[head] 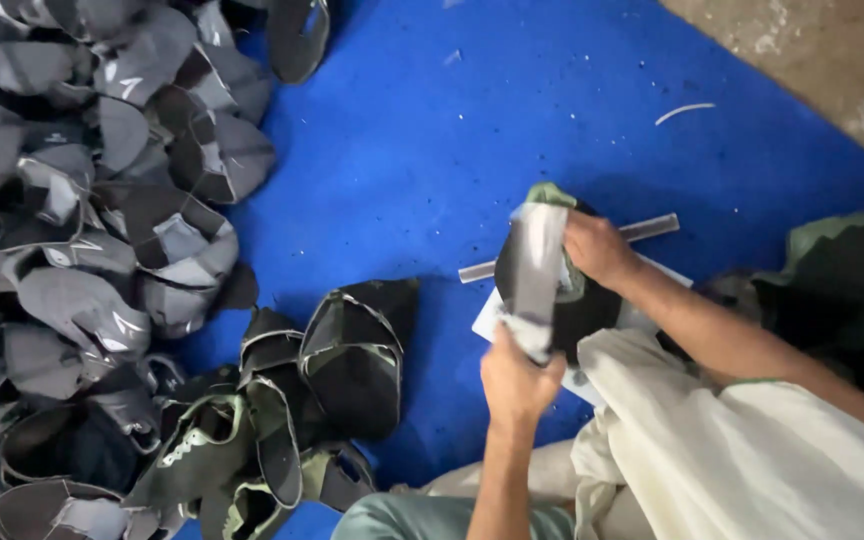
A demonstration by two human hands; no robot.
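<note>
While the dark shoe piece (562, 300) is held up over the blue mat (432, 150), the left hand (515, 378) pinches its grey strip from below and the right hand (599, 247) grips its top, with a heap of similar pieces (82, 220) well apart.

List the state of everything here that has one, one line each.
Shoe upper: held up off the mat, gripped by both hands.
Left hand: closed on its lower edge.
Right hand: closed on its top.
Metal strip: flat on the blue mat.
Pile of uppers: heaped loosely.
</note>
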